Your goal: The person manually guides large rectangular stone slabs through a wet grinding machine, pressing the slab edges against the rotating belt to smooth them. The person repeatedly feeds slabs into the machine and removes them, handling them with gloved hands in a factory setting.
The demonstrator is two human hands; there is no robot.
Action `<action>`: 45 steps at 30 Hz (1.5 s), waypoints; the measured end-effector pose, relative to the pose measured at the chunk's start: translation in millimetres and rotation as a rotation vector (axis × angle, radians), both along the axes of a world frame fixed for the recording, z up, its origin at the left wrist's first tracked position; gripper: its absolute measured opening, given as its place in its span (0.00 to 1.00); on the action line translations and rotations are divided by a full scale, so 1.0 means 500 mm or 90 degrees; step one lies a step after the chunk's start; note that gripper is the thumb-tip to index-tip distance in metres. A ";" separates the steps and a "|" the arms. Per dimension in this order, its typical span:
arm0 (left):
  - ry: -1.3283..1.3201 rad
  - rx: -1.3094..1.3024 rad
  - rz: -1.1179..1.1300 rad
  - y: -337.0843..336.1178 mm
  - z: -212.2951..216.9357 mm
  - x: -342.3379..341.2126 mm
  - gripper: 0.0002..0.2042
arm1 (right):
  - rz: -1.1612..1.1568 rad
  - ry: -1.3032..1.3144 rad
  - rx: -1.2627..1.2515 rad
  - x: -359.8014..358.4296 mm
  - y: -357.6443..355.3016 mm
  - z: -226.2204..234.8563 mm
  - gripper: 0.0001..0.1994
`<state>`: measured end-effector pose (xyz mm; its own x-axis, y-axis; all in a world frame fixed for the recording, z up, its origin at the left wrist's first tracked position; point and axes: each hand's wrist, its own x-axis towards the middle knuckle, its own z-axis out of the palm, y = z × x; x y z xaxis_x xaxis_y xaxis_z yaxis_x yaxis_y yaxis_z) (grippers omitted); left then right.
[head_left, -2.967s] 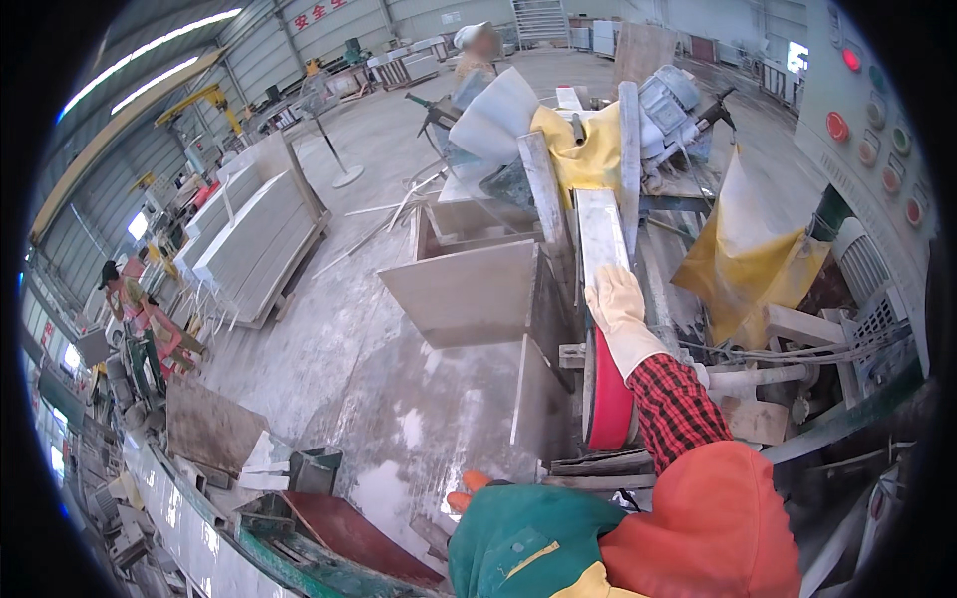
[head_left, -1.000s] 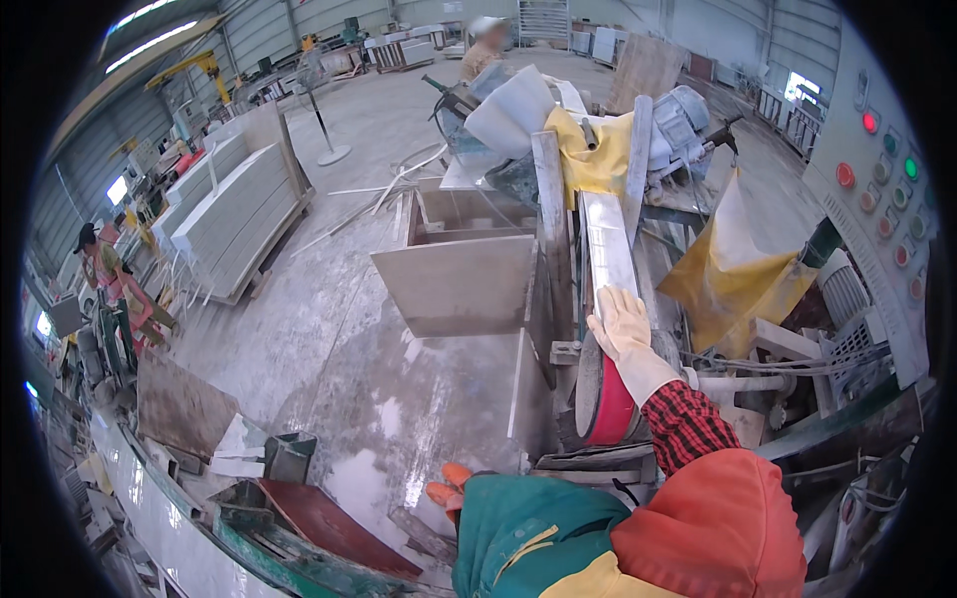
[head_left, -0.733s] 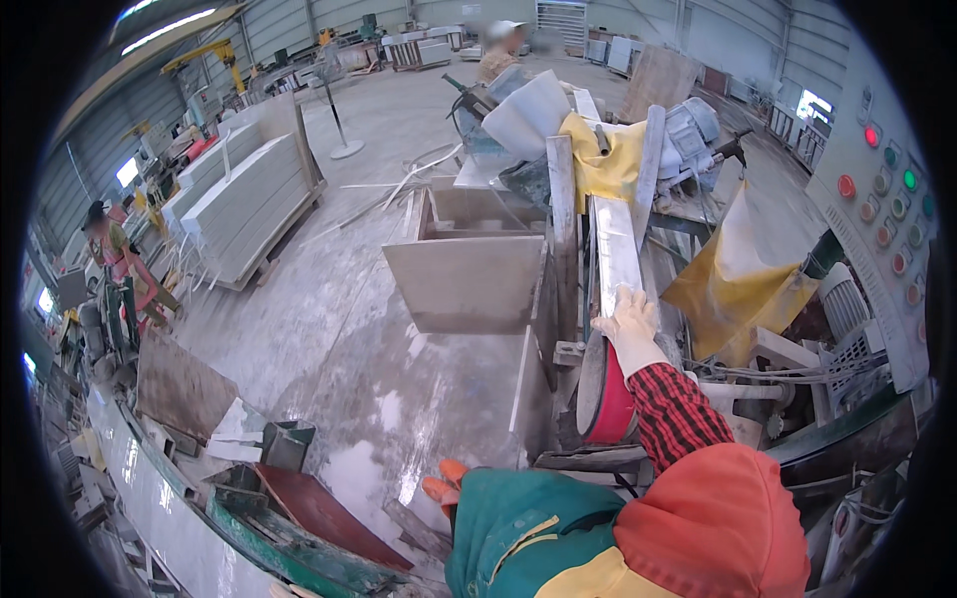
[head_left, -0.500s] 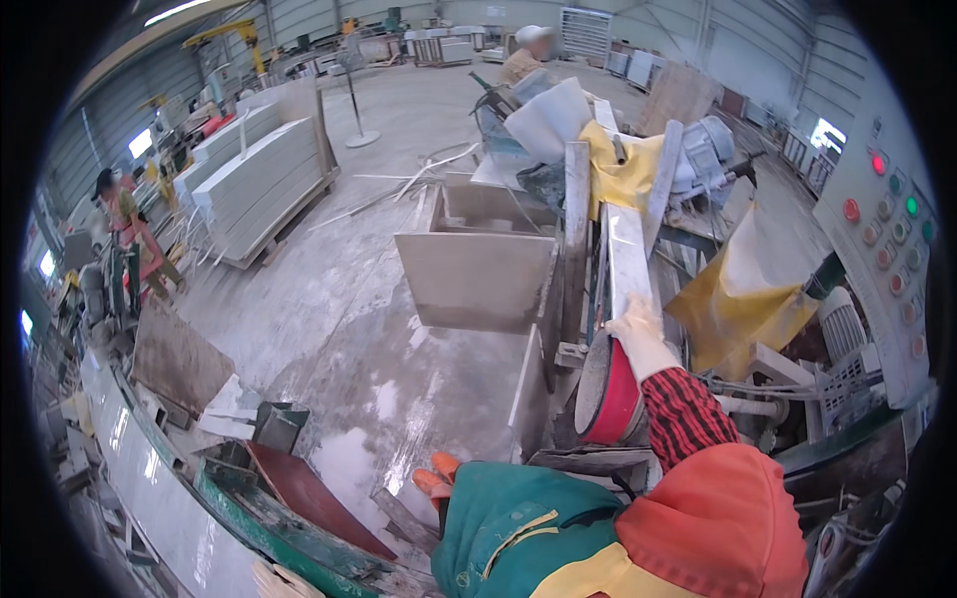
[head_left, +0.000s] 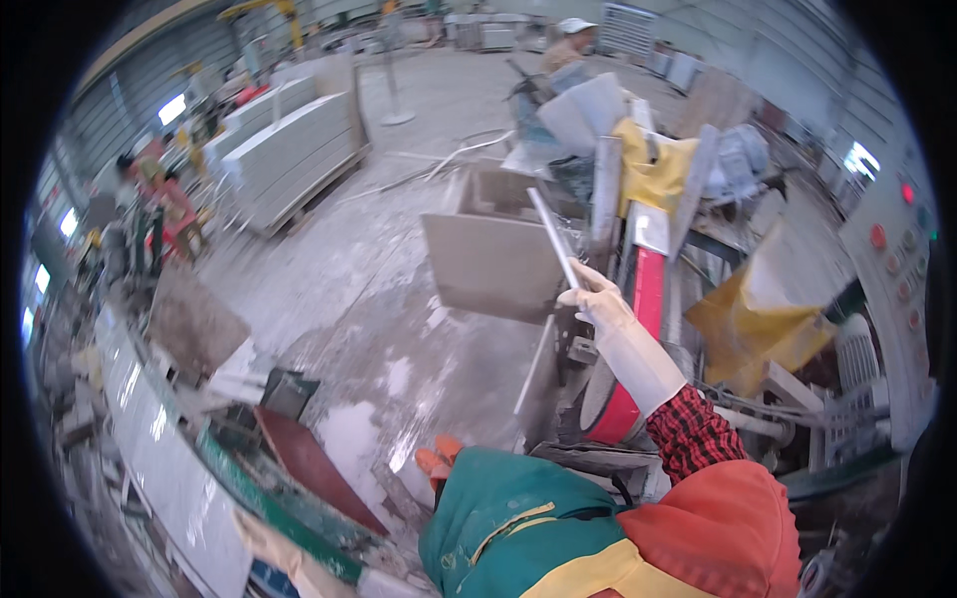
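Note:
My right hand (head_left: 603,307), in a cream rubber glove, is closed around the near end of a narrow pale strip (head_left: 551,231), perhaps stone. The strip tilts up and away to the left, above a grey box-like bin (head_left: 493,261). Under and beside this hand runs a machine's red belt (head_left: 648,289), with a pale piece (head_left: 651,229) at its far end under a yellow cloth (head_left: 648,164). At the lower left, my gloved left hand (head_left: 284,556) is stretched out with its fingers extended, over the green edge of a bench bearing a long pale slab (head_left: 164,458). It appears to hold nothing.
A control panel (head_left: 897,259) with lit buttons stands at the right. Stacked pale slabs (head_left: 289,164) rest at the left back. Brown boards (head_left: 309,468) lean by the green bench. One person (head_left: 573,40) is at the back, others (head_left: 174,209) at far left. The floor looks wet.
My right hand has lifted the pale strip off the red belt and swung it left over the bin. My left hand has come further into view, and the whole scene has shifted slightly right.

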<state>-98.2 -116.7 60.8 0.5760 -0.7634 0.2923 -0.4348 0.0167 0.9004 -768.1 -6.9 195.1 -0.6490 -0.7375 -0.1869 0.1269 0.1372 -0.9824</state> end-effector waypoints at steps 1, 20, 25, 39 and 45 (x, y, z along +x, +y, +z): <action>0.078 -0.007 -0.056 0.004 0.025 -0.040 0.30 | 0.105 0.012 -0.068 -0.002 -0.034 -0.037 0.37; 0.932 -0.252 0.234 0.205 0.090 -0.022 0.19 | 0.862 0.844 -0.646 0.781 -0.256 0.007 0.28; 0.833 -0.232 0.306 0.265 0.006 0.134 0.18 | 0.782 0.819 -0.405 0.529 -0.313 -0.111 0.28; 0.771 -0.150 0.406 0.179 -0.043 0.178 0.19 | 0.249 0.796 0.150 -0.264 -0.033 -0.234 0.23; 0.685 -0.102 0.329 0.175 0.009 0.133 0.13 | 0.051 0.941 0.286 -0.320 0.055 -0.247 0.24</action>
<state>-31.6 -29.1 65.6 0.8100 -0.3697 -0.4552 0.5494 0.2069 0.8095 -928.2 20.6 71.7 -0.4112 -0.8393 0.3556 -0.9095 0.4037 -0.0989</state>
